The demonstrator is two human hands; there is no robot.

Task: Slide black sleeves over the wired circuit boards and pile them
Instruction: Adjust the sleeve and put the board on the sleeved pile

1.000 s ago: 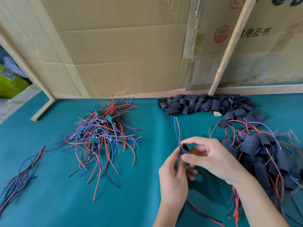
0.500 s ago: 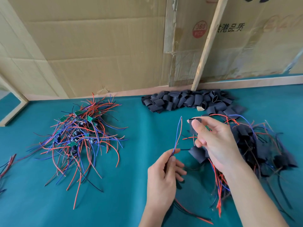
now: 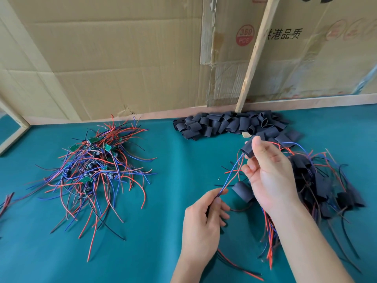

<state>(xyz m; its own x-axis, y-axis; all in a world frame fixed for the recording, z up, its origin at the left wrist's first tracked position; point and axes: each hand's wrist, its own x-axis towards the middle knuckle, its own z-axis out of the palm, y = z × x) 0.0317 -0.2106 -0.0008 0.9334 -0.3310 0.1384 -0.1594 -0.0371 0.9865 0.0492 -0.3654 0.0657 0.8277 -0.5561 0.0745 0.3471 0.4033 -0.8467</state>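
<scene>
The right hand [image 3: 269,170] pinches a black sleeve [image 3: 247,150] above the surface [image 3: 163,242]. The left hand [image 3: 204,219] grips its red and blue wires [image 3: 231,176] nearer.

Bright, even daylight; wide-angle bending at edges.

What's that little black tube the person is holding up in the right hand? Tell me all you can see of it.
The short black sleeve looks like matte, soft tubing, somewhat flattened. The right hand pinches it with thumb and fingers, raised above the teal table top. A thin red and blue wire pair runs from its lower end down to the left hand, which pinches the wires. What is inside it is hidden.
</scene>
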